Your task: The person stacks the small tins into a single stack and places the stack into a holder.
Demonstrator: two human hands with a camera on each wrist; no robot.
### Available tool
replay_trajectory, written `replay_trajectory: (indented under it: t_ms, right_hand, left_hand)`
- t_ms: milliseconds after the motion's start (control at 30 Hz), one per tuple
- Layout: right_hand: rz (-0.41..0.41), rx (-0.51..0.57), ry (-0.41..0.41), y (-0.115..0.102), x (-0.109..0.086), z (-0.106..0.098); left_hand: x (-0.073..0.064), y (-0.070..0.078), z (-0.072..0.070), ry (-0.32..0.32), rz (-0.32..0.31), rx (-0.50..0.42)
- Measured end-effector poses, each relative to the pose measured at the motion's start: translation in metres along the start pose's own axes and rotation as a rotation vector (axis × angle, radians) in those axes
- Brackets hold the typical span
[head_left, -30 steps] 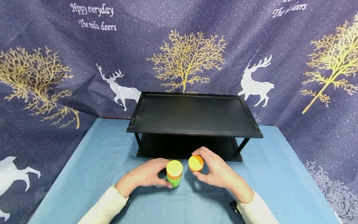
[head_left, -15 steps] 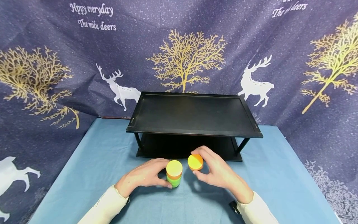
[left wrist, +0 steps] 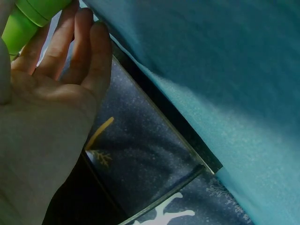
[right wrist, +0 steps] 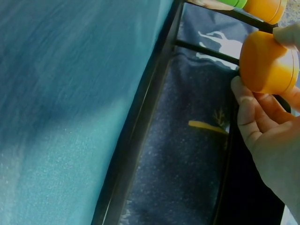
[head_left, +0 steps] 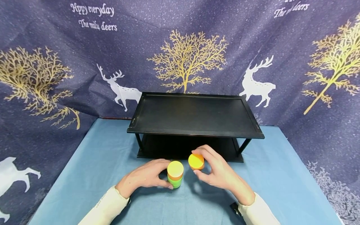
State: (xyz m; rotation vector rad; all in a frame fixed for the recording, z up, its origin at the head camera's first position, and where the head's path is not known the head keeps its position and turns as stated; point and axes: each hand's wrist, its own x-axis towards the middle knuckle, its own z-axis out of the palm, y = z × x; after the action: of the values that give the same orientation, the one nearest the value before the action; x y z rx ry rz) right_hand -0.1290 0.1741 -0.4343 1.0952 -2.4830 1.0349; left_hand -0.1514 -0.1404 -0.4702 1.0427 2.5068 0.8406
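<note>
In the head view my left hand [head_left: 149,174] holds a small upright stack by its green cylinder [head_left: 175,182], thumb in front and fingers behind. An orange band and a yellow round top [head_left: 175,168] sit above the green. In the left wrist view the green piece [left wrist: 21,30] shows a seam. To the right, apart from the stack, my right hand [head_left: 217,170] pinches an orange cylinder with a yellow top [head_left: 196,161] between thumb and fingertips. This orange cylinder [right wrist: 262,63] has a rounded edge in the right wrist view and looks raised off the cloth; its far side is hidden.
A black two-level rack [head_left: 194,114] stands just beyond both hands, its lower shelf [head_left: 174,147] near the right fingertips. Blue cloth [head_left: 84,168] covers the table. A dark curtain [head_left: 213,18] with deer and trees hangs behind.
My right hand has shifted slightly forward and left with the orange cylinder, which now looks a little more tilted. The left hand and its stack have stayed put.
</note>
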Motion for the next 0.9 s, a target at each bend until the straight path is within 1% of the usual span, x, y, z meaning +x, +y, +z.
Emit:
replay_trajectory:
  t_ms: [133, 333, 600, 900]
  right_hand:
    - [-0.012, -0.006, 0.015, -0.002, 0.001, 0.000]
    - [-0.006, -0.013, 0.029, -0.005, 0.002, 0.000]
    - [0.004, -0.015, 0.036, -0.008, 0.001, 0.001]
    - [-0.005, -0.007, 0.046, -0.012, 0.002, 0.001]
  left_hand:
    - [0.000, 0.000, 0.000, 0.003, -0.001, 0.004]
    - [-0.001, 0.001, -0.001, 0.009, 0.001, 0.005]
    - [0.000, -0.001, -0.002, 0.004, 0.022, -0.015]
    - [0.000, -0.001, 0.000, 0.003, 0.007, -0.011]
